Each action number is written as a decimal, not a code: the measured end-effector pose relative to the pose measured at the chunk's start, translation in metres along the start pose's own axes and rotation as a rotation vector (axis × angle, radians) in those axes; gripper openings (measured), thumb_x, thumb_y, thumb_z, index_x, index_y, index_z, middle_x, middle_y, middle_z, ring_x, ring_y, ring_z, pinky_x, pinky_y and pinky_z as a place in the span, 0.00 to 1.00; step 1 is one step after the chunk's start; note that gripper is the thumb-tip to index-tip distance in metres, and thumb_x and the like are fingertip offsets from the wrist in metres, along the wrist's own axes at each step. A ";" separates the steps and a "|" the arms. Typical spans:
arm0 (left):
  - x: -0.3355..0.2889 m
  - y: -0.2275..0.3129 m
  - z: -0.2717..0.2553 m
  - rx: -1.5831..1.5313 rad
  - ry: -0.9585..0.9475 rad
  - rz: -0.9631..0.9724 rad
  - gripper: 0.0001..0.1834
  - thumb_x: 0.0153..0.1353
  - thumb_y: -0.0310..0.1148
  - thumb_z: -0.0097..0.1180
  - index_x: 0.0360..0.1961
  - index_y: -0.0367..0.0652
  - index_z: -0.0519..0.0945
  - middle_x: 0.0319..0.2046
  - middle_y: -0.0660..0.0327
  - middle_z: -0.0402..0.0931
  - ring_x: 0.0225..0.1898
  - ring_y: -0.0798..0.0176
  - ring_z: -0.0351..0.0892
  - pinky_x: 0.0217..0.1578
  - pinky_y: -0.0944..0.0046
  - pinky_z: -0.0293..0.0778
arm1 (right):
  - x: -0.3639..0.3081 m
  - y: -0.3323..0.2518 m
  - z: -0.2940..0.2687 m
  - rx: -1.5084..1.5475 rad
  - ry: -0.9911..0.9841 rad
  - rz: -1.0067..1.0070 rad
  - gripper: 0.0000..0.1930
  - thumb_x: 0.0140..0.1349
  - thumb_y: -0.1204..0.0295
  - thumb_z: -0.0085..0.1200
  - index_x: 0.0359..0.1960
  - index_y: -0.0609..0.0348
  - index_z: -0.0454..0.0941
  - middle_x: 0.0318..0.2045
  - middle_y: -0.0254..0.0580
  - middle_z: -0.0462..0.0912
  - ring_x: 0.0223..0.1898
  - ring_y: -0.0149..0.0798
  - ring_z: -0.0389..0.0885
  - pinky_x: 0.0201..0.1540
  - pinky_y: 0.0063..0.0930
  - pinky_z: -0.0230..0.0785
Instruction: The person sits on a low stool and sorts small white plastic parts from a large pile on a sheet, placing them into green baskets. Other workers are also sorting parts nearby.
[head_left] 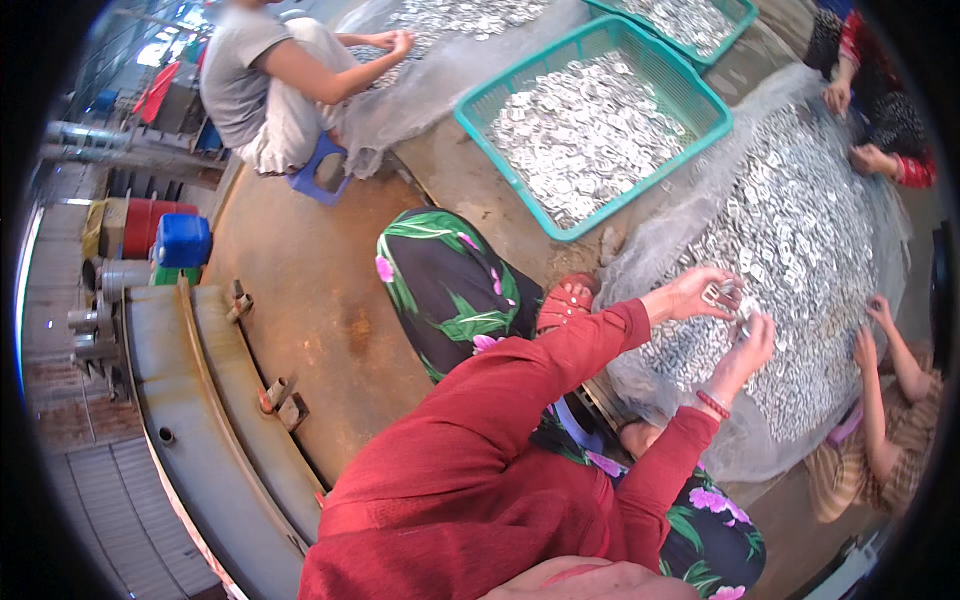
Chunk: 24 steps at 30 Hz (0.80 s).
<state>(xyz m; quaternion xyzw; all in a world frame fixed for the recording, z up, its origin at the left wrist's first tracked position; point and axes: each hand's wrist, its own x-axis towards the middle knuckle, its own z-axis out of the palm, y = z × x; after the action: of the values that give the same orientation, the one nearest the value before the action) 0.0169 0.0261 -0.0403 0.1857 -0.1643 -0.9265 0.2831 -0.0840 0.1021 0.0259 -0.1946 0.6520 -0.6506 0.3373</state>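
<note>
My left hand (697,294) is closed around a few small silver metal pieces, flat and buckle-like with slots; one metal piece (712,292) shows between its fingers. Close beside it, my right hand (750,347), with a red bracelet (712,404) at the wrist, pinches a similar bright piece (746,309). Both hands are over the near left part of a wide pile of such metal pieces (790,235), spread on a clear plastic sheet (640,250). Exactly how many pieces each hand has is hidden by the fingers.
A teal plastic basket (548,222) full of the same pieces stands beyond my hands, with a second basket (742,30) behind it. Co-workers' hands (868,160) are at the pile's right side. Another person (270,85) sits at far left by another pile. A steel beam (215,400) lies left.
</note>
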 end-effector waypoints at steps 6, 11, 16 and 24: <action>0.022 -0.029 -0.001 -0.408 0.207 -0.133 0.22 0.60 0.41 0.34 0.46 0.39 0.72 0.42 0.56 0.74 0.43 0.58 0.73 0.50 0.56 0.67 | -0.001 0.002 0.017 -0.961 -0.332 -0.554 0.13 0.55 0.71 0.53 0.39 0.65 0.77 0.37 0.49 0.77 0.43 0.49 0.73 0.51 0.37 0.60; 0.046 0.076 0.006 -0.739 -0.077 0.139 0.18 0.58 0.41 0.41 0.37 0.34 0.71 0.31 0.50 0.73 0.34 0.51 0.75 0.39 0.52 0.75 | 0.011 -0.037 0.008 -0.739 -0.032 -0.639 0.12 0.57 0.75 0.50 0.42 0.65 0.77 0.41 0.48 0.77 0.42 0.44 0.75 0.47 0.32 0.66; 0.005 0.216 0.008 -0.932 0.228 0.510 0.34 0.63 0.55 0.29 0.62 0.43 0.47 0.59 0.41 0.48 0.57 0.34 0.54 0.55 0.31 0.53 | 0.044 -0.015 -0.048 -0.632 0.139 -0.416 0.19 0.55 0.74 0.52 0.50 0.63 0.72 0.41 0.49 0.78 0.43 0.42 0.76 0.47 0.32 0.66; 0.057 -0.019 -0.010 1.533 0.021 -0.047 0.18 0.48 0.40 0.62 0.35 0.38 0.78 0.34 0.48 0.76 0.42 0.53 0.75 0.43 0.51 0.71 | 0.055 0.135 -0.145 -0.975 0.015 0.302 0.40 0.42 0.64 0.64 0.60 0.52 0.61 0.45 0.66 0.71 0.51 0.56 0.69 0.54 0.39 0.61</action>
<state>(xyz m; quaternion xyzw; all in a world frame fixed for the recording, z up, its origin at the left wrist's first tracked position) -0.0307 0.0056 -0.0713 0.3423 -0.7543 -0.5574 0.0566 -0.1982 0.1786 -0.1272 -0.2283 0.9030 -0.2160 0.2929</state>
